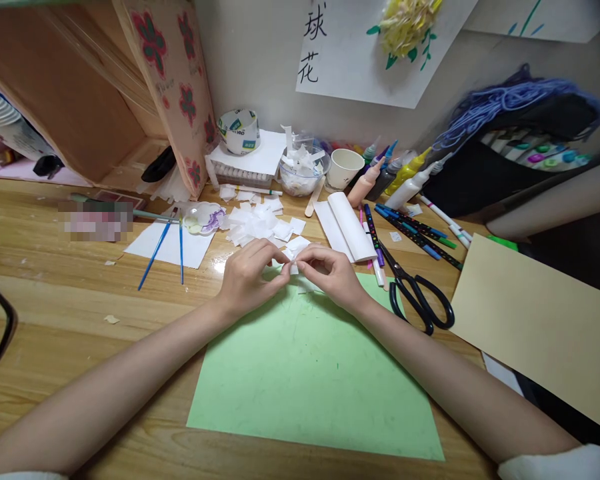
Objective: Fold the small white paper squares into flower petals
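Above the far edge of the green sheet [310, 373], my left hand [253, 275] and my right hand [333, 272] meet, fingertips pinched together. Between them is a small piece of white paper [294, 268], partly covered by the fingers. Just beyond my hands lies a loose pile of white paper pieces [257, 223]. A roll of white paper [353, 227] rests behind my right hand. Black-handled scissors [415, 293] lie to the right, partly over the green sheet's corner.
Two blue brushes [157, 250] lie at left by a small paint palette [205, 219]. A bowl of paper scraps [304, 170], a paper cup [344, 170] and several paint bottles [365, 185] stand along the wall. Several markers [415, 233] and a beige board [540, 327] are at right.
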The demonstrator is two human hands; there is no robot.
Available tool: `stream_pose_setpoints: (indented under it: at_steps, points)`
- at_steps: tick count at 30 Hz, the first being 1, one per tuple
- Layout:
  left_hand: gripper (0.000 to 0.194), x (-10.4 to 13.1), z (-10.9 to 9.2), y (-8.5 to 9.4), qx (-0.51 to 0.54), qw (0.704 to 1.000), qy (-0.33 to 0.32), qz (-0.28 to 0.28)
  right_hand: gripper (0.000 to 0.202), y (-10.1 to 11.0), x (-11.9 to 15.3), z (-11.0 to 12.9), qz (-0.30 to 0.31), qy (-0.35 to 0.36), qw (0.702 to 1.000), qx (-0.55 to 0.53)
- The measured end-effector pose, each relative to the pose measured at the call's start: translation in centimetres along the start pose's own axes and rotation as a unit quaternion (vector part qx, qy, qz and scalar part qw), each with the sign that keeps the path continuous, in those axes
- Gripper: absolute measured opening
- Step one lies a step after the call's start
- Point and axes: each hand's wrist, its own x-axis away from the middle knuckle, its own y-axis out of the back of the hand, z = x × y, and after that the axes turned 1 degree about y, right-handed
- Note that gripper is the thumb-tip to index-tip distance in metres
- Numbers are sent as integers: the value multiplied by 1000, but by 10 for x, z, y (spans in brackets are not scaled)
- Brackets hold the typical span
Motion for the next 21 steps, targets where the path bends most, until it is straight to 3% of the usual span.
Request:
stream_pose_setpoints:
  at_steps: [21]
  points:
    - [6,1,1,0,2,1000,3,12,11,0,-1,-1,6,6,1000,2]
